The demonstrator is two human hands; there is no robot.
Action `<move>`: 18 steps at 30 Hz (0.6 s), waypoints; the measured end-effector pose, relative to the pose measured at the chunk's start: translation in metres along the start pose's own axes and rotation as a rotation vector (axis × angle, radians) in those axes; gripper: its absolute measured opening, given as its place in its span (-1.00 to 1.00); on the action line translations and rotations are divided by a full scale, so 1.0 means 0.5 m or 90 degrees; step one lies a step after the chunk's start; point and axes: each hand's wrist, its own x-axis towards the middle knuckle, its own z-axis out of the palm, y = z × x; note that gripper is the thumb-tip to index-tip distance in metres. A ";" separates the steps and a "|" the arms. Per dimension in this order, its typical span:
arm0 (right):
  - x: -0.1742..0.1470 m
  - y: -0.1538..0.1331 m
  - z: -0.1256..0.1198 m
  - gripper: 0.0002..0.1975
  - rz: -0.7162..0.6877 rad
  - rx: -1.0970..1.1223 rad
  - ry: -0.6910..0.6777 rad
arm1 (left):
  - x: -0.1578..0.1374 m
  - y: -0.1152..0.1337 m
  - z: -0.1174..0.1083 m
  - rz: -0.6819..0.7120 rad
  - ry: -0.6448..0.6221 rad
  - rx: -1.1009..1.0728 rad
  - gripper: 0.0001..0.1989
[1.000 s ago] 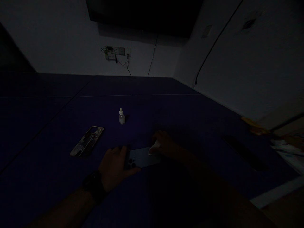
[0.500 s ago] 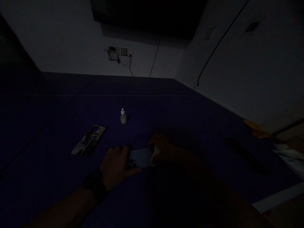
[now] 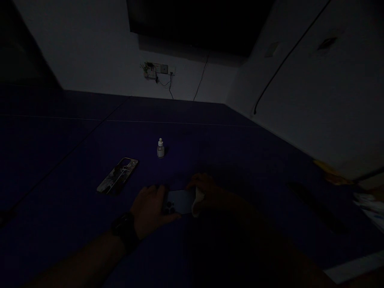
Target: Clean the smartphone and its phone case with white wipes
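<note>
A blue-grey smartphone (image 3: 181,201) lies back up on the dark blue surface, its camera lenses toward the left. My left hand (image 3: 151,208), with a black watch on the wrist, grips the phone's camera end between thumb and fingers. At the other end, my right hand (image 3: 205,190) is closed on a white cloth (image 3: 197,202) that touches the phone's right end. A patterned phone case (image 3: 118,177) lies to the left of my hands. Beyond them a small dropper bottle (image 3: 161,149) with a white cap stands upright.
The room is very dark. A long black object (image 3: 316,206) lies on the right side of the surface, near yellow and white items (image 3: 333,174) at its edge. Wall sockets with cables (image 3: 162,70) and a large dark screen (image 3: 198,24) are at the back.
The whole view has shifted, so things appear slightly farther right and lower. My hands stay on the phone and the cloth, with the cloth still at its right end.
</note>
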 end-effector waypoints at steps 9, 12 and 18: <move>0.038 0.016 0.024 -0.74 0.197 -0.048 0.194 | -0.002 -0.009 -0.001 0.034 -0.002 -0.056 -0.41; 0.033 0.020 0.021 -0.76 0.186 -0.055 0.196 | -0.002 -0.011 -0.003 0.046 -0.011 -0.082 -0.44; 0.000 -0.011 0.003 -0.59 0.080 0.023 0.056 | 0.000 -0.012 -0.003 0.039 -0.032 -0.077 -0.44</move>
